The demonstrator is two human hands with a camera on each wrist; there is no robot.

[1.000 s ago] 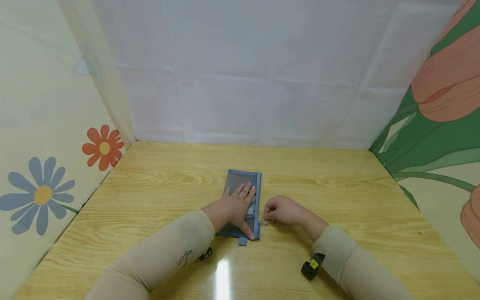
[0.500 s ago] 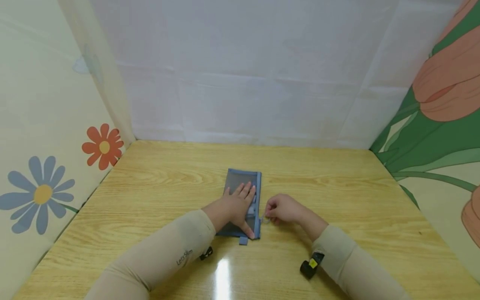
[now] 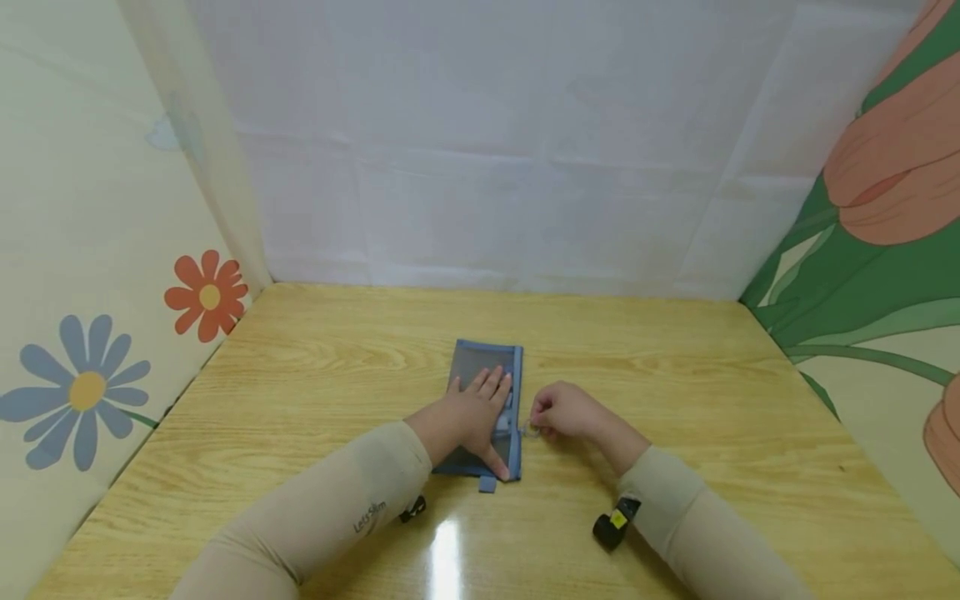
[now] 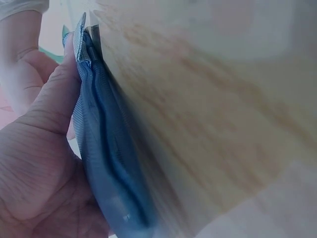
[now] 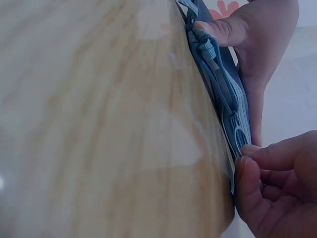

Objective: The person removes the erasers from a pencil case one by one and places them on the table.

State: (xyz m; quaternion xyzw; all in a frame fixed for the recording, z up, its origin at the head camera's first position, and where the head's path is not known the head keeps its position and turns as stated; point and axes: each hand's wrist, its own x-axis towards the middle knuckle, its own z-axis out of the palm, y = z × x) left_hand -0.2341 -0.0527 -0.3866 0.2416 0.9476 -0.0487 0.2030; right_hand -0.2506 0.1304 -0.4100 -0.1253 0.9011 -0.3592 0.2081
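A blue mesh zipper pouch (image 3: 476, 358) lies flat on the table, its zipper edge (image 3: 517, 367) facing right. Pale items show through the mesh beside the fingers. My left hand (image 3: 472, 417) rests spread on top of the pouch, thumb near its front right corner. Just off the zipper side, thumb and index finger of my right hand (image 3: 566, 410) pinch the ring-shaped zipper pull (image 5: 239, 134). In the right wrist view the two zipper tapes (image 5: 215, 74) stand apart between the slider and the near end. A small fabric tab (image 3: 487, 484) sticks out from the pouch's front edge.
The wood-grain table (image 3: 337, 350) extends around the pouch on all sides. A white sheet (image 3: 480, 167) hangs behind it, and flower-printed panels flank it at left (image 3: 82, 250) and right (image 3: 877, 250). Both forearms wear beige sleeves and dark wrist devices.
My right hand has moved a little away from me along the zipper edge, taking the zipper pull with it. My left hand and the pouch have stayed put.
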